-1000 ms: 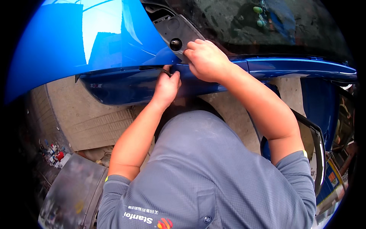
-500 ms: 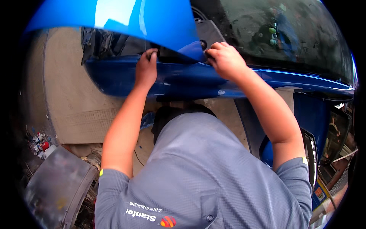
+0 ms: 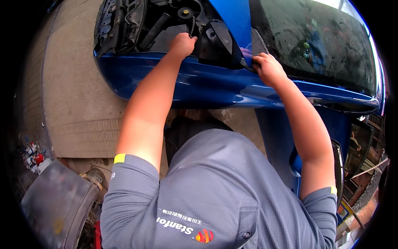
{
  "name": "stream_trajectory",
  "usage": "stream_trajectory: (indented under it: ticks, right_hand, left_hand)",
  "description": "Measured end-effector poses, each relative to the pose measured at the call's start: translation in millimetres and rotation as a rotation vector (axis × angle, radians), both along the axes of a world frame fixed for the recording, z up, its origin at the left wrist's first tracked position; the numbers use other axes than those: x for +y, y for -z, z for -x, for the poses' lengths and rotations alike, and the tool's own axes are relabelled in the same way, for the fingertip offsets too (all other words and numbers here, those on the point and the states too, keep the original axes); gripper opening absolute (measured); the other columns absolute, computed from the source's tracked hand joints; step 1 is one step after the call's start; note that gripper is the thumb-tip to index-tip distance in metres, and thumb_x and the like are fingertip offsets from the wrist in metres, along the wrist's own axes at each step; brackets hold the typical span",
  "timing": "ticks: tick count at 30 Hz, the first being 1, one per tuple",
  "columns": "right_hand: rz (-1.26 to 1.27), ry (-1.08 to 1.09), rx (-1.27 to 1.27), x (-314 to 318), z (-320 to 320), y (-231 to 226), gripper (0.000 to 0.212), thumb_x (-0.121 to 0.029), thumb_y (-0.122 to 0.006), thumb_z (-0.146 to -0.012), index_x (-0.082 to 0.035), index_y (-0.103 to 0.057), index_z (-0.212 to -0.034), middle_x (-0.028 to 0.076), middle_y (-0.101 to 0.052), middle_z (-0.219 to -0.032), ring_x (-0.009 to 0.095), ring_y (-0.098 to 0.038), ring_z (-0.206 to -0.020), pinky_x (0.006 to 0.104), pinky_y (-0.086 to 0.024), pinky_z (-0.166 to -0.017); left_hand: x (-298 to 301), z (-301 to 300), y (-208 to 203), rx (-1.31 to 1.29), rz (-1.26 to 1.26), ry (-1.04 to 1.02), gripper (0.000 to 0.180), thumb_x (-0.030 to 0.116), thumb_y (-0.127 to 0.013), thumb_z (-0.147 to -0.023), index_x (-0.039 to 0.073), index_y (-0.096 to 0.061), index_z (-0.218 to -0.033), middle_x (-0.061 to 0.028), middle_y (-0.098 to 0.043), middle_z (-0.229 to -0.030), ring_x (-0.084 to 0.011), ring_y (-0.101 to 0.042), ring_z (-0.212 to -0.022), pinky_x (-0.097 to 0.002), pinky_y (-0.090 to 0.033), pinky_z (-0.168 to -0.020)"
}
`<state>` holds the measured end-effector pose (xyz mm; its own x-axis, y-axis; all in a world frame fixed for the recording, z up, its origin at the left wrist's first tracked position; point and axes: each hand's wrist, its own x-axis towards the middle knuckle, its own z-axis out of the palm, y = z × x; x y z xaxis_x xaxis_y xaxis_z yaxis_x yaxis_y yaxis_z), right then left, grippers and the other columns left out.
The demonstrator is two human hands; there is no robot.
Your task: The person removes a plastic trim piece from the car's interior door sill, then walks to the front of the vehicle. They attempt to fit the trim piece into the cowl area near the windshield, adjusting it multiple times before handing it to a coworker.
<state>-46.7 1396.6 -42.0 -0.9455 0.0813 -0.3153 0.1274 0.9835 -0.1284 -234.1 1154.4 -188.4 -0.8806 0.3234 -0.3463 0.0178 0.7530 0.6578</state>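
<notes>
A glossy blue car hood (image 3: 234,20) is raised, its pointed rear corner low beside the windshield. My right hand (image 3: 269,69) is at that corner, fingers curled in close to the hood edge; what they hold is hidden. Over the uncovered engine bay (image 3: 159,39), my left hand (image 3: 182,45) is closed beside a thin dark rod or hose (image 3: 193,25). Its fingertips point away, so I cannot make out what is in them. Below both hands runs the blue fender (image 3: 207,81).
The dusty windshield (image 3: 323,45) lies to the right of the hood. A blue car door (image 3: 327,124) stands open by my right arm. At lower left is a grey panel (image 3: 58,203), with small bottles and cans (image 3: 36,157) beyond it on the concrete floor (image 3: 83,83).
The hood has swung up, uncovering much more of the engine bay. My left hand has moved right and farther in over the bay. My right hand has shifted right, staying by the hood's corner.
</notes>
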Motion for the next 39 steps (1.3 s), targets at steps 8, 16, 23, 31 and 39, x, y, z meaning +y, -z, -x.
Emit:
stream_trajectory:
  ticks: [8,16,23,31,39]
  right_hand:
    - [-0.08,0.033,0.194,-25.9,-28.5,-0.3,0.033,-0.012,-0.061,-0.091,-0.004,-0.064,-0.123,0.013,-0.064,-0.123,0.031,-0.056,-0.119,0.0399,-0.044,-0.102]
    - [-0.088,0.085,0.194,-31.6,-26.2,-4.0,0.031,-0.01,-0.063,-0.091,-0.004,-0.066,-0.121,0.014,-0.063,-0.125,0.031,-0.057,-0.119,0.04,-0.044,-0.104]
    - [-0.245,0.26,0.301,-22.8,-26.8,-6.9,0.043,-0.027,-0.074,-0.087,-0.005,-0.066,-0.124,0.013,-0.062,-0.127,0.031,-0.058,-0.118,0.0402,-0.047,-0.101]
    - [-0.216,0.457,0.155,11.3,4.8,-2.3,0.048,-0.035,-0.073,-0.088,-0.001,-0.063,-0.12,0.017,-0.065,-0.117,0.033,-0.062,-0.111,0.041,-0.05,-0.095]
    - [-0.359,0.435,0.111,-6.2,19.8,-2.6,0.04,-0.035,-0.075,-0.085,-0.002,-0.064,-0.104,0.018,-0.067,-0.107,0.034,-0.065,-0.104,0.0421,-0.053,-0.09]
  left_hand:
    - [21.4,6.4,31.3,-0.059,0.081,0.21,0.059,0.054,-0.075,-0.082,0.003,-0.071,-0.113,-0.0191,-0.069,-0.119,-0.0362,-0.065,-0.112,-0.0423,-0.052,-0.094]
    - [35.5,22.8,38.8,-0.242,0.195,0.231,0.064,0.057,-0.071,-0.085,0.004,-0.069,-0.119,-0.0183,-0.067,-0.123,-0.0391,-0.063,-0.115,-0.0437,-0.051,-0.096]
    - [25.9,17.0,30.8,-0.194,0.179,0.318,0.067,0.059,-0.069,-0.086,-0.002,-0.07,-0.112,-0.0235,-0.069,-0.114,-0.0419,-0.065,-0.108,-0.0448,-0.052,-0.093]
    - [21.2,13.3,26.8,-0.228,0.125,0.296,0.064,0.055,-0.071,-0.086,-0.003,-0.07,-0.111,-0.0235,-0.069,-0.112,-0.0408,-0.065,-0.105,-0.0441,-0.052,-0.09]
    - [18.9,12.5,29.5,-0.235,0.061,0.277,0.059,0.049,-0.073,-0.085,-0.006,-0.07,-0.106,-0.0249,-0.07,-0.107,-0.0413,-0.066,-0.102,-0.0448,-0.053,-0.087]
